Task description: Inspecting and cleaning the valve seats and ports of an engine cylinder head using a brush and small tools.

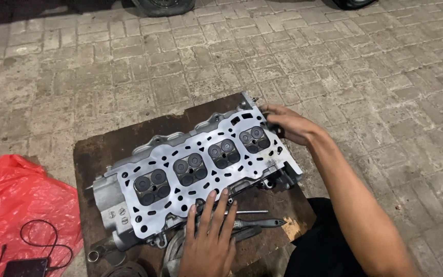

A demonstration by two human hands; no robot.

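Observation:
A silver engine cylinder head (201, 169) lies face up on a dark board (108, 149), showing a row of dark combustion chambers with valves. My left hand (208, 238) rests flat with fingers spread on the head's near edge, fingertips touching the metal face. My right hand (288, 123) grips the far right end of the head, fingers curled around its corner.
Thin metal rods and a tool (255, 223) lie on the board by my left hand. A red plastic bag (16, 205) with a black cable and small black device (26, 266) sits at the left. Brick paving (334, 61) surrounds the board; a tyre (162, 6) stands at the top.

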